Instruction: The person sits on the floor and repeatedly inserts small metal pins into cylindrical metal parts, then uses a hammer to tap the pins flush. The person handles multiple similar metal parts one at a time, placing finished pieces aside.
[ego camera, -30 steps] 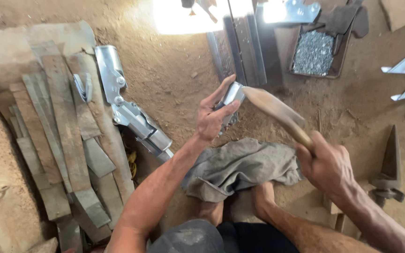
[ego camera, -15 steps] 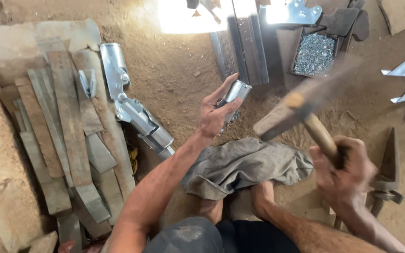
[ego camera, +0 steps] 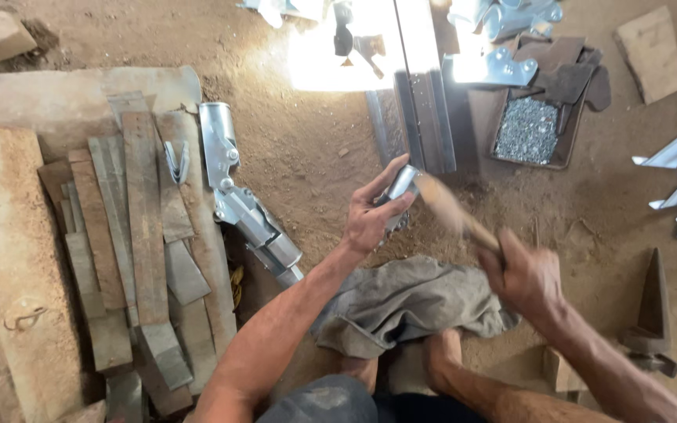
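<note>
Centrally, above a grey cloth (ego camera: 409, 301) on the dirt floor (ego camera: 307, 157), the left hand (ego camera: 370, 219) clamps its fingers round a small bright metal piece (ego camera: 398, 188), while the right hand (ego camera: 525, 276) grips a wooden-handled hammer (ego camera: 452, 210), blurred and meeting the piece. Good practice, judged from this pose: fingertips kept below the struck end, blows short and square. Metal strips (ego camera: 143, 235) lie left.

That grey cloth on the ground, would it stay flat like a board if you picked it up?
Probably not. The grey cloth lies rumpled in soft folds, so it would likely droop and hang. It looks thin, so probably light. It won't roll, and sitting on the sandy floor, it may shed dust when lifted.
</note>
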